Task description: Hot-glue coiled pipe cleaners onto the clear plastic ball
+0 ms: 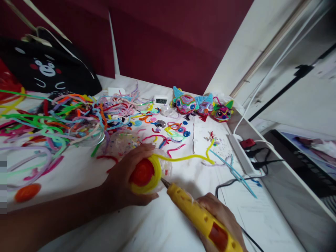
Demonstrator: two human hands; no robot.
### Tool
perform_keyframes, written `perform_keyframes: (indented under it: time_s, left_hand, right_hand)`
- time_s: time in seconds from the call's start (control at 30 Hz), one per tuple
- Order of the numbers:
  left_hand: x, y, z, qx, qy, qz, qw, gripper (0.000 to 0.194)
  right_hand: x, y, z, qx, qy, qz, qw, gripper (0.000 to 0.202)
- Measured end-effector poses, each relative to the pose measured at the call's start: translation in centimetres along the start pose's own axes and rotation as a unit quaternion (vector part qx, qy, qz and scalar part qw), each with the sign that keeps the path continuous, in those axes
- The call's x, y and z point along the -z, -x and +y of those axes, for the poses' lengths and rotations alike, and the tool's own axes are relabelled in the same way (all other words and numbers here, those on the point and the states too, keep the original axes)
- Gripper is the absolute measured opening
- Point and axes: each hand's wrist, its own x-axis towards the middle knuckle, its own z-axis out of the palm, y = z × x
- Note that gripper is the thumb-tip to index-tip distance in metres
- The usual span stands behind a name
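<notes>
My left hand (135,178) curls round the clear ball (166,171) with its red-and-yellow coil (144,175), palm side; my right hand (220,218) wraps the yellow glue gun (194,206), nozzle at the coil's edge; clock (160,100) digits unreadable.

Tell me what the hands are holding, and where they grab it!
The left hand grips a red and yellow ball around its side. The right hand holds a yellow glue gun by its back part.
</notes>
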Motion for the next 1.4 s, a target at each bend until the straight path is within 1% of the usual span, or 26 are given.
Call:
perform_keyframes:
  time_s: [0.2, 0.27, 0.33, 0.4, 0.47, 0.57, 0.63, 0.7, 0.77, 0.87, 0.93, 0.97, 1.0, 1.07, 1.13, 1.2, 1.23, 1.3, 1.33, 1.37, 1.4]
  left_hand:
    - [-0.1, 0.0, 0.0, 0.006, 0.002, 0.006, 1.000, 0.101]
    - [-0.1, -0.1, 0.0, 0.005, 0.003, 0.004, 1.000, 0.101]
    - [-0.1, 0.0, -0.1, 0.011, 0.002, 0.002, 1.000, 0.100]
    - [-0.1, 0.0, -0.1, 0.024, -0.002, 0.003, 1.000, 0.099]
    - [-0.1, -0.1, -0.3, 0.047, -0.012, 0.008, 0.999, 0.100]
    - [0.1, -0.5, -0.8, 0.078, -0.019, 0.018, 0.997, 0.099]
    - [0.2, -0.9, -1.2, 0.087, -0.017, 0.035, 0.995, 0.095]
    - [0.3, -1.3, -1.6, 0.090, -0.020, 0.054, 0.994, 0.093]
    - [0.4, -1.5, -1.9, 0.088, -0.026, 0.065, 0.994, 0.093]
    - [0.3, -1.4, -1.9, 0.071, -0.025, 0.062, 0.995, 0.093]
    - [0.3, -1.2, -1.6, 0.058, -0.024, 0.056, 0.996, 0.094]
    - [0.3, -1.1, -1.5, 0.051, -0.023, 0.053, 0.997, 0.095]
    - [0.2, -1.0, -1.4, 0.044, -0.022, 0.050, 0.998, 0.096]
    - [0.2, -0.8, -1.2, 0.028, -0.019, 0.042, 0.999, 0.098]
    - [0.1, -0.7, -1.1, 0.011, -0.018, 0.038, 0.999, 0.101]
    - [-0.1, -0.6, -1.1, -0.006, -0.018, 0.040, 0.999, 0.103]
    - [-0.3, -0.5, -1.2, -0.018, -0.018, 0.045, 0.999, 0.103]
    - [-0.5, -0.4, -1.4, -0.040, -0.015, 0.054, 0.998, 0.102]
    - [-0.6, -0.3, -1.5, -0.051, -0.013, 0.056, 0.997, 0.101]
    - [-0.7, -0.3, -1.5, -0.061, -0.011, 0.057, 0.996, 0.099]
    - [-0.8, -0.2, -1.6, -0.069, -0.010, 0.056, 0.996, 0.098]
  right_hand:
    - [-1.0, 0.3, 1.1, 0.029, -0.041, 0.018, 0.999, 0.012]
    - [-1.2, 0.4, 1.3, 0.041, -0.056, 0.026, 0.997, 0.017]
    - [-1.1, 0.6, 1.2, 0.038, -0.069, 0.035, 0.996, 0.023]
    - [-0.9, 0.9, 1.1, -0.004, -0.094, 0.039, 0.995, 0.027]
    - [-0.5, 1.5, 1.0, -0.086, -0.121, 0.044, 0.988, 0.031]
    - [0.4, 2.1, 1.3, -0.215, -0.160, 0.047, 0.962, 0.041]
    - [0.9, 1.9, 1.6, -0.269, -0.203, 0.021, 0.941, 0.047]
    - [1.3, 1.2, 1.8, -0.299, -0.247, -0.018, 0.922, 0.048]
    - [1.4, 0.2, 1.8, -0.306, -0.279, -0.049, 0.909, 0.050]
    - [1.0, -1.0, 2.2, -0.301, -0.300, -0.083, 0.901, 0.052]
    - [0.7, -1.5, 2.9, -0.295, -0.290, -0.101, 0.905, 0.053]
    - [0.6, -1.7, 3.4, -0.288, -0.266, -0.108, 0.914, 0.052]
    - [0.6, -1.8, 4.0, -0.276, -0.222, -0.111, 0.929, 0.049]
    - [0.7, -2.0, 5.0, -0.222, -0.091, -0.107, 0.965, 0.041]
    - [0.9, -2.2, 5.8, -0.159, 0.034, -0.099, 0.982, 0.036]
    - [1.3, -2.4, 5.9, -0.110, 0.119, -0.078, 0.984, 0.032]
    - [1.5, -2.4, 5.5, -0.086, 0.147, -0.056, 0.984, 0.029]
    - [2.0, -2.6, 4.2, -0.018, 0.176, 0.011, 0.984, 0.021]
    - [2.2, -2.7, 3.3, 0.027, 0.174, 0.048, 0.983, 0.016]
    - [2.4, -2.9, 2.2, 0.089, 0.169, 0.082, 0.978, 0.009]
    - [2.6, -3.2, 1.1, 0.156, 0.170, 0.108, 0.967, 0.007]
